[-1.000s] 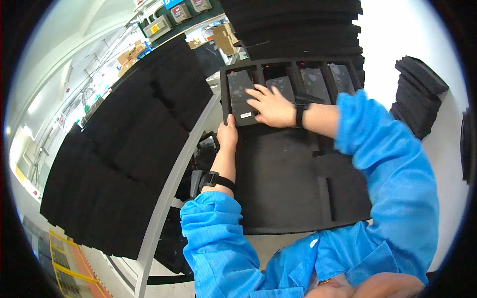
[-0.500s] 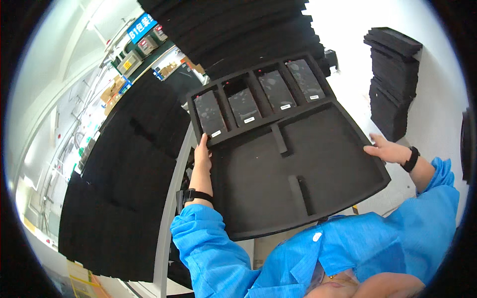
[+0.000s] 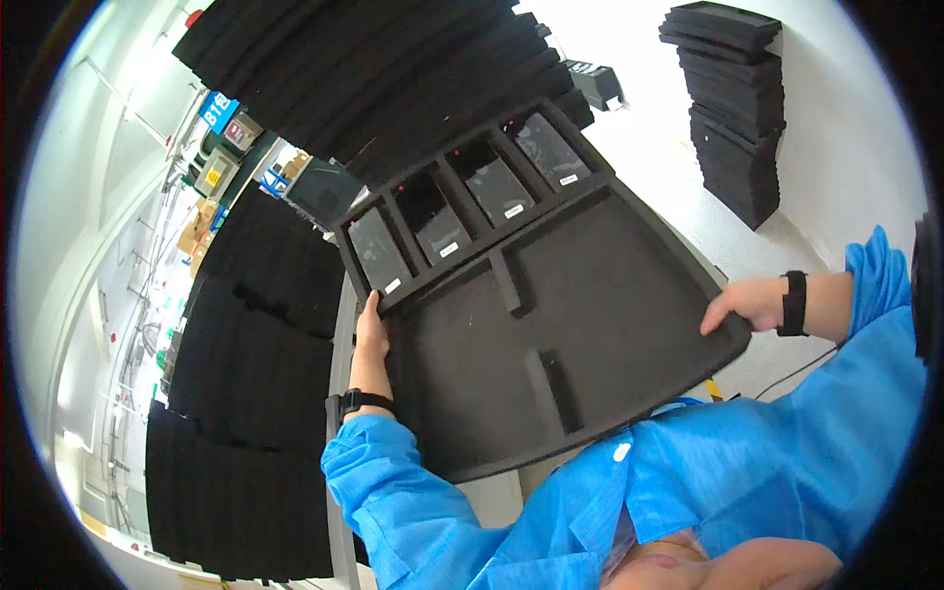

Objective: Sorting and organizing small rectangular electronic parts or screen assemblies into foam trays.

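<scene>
A black foam tray [image 3: 629, 265] is held up in front of my body, slightly tilted. Along its far side several pockets each hold a dark, film-covered rectangular panel [image 3: 489, 185] with a small white label. The near part is one wide shallow recess with two raised foam ribs [image 3: 557, 391]. My left hand [image 3: 371, 332] grips the tray's left edge, thumb on top below the leftmost pocket. At the right edge, near the close corner, my right hand [image 3: 744, 307] is closed over the rim. The fingers beneath the tray are hidden on both sides.
Beyond the tray rises a tall stack of black foam sheets [image 3: 383, 79]. More stacked foam [image 3: 251, 393] stands to the left, beside a pale post. Another foam stack [image 3: 736, 108] is at the right wall. Shelves with boxes [image 3: 202, 221] lie far left.
My view has swung, so the tray and surroundings sit further left in it. My right hand has shifted along the tray's right edge toward the near corner and closed on the rim.
</scene>
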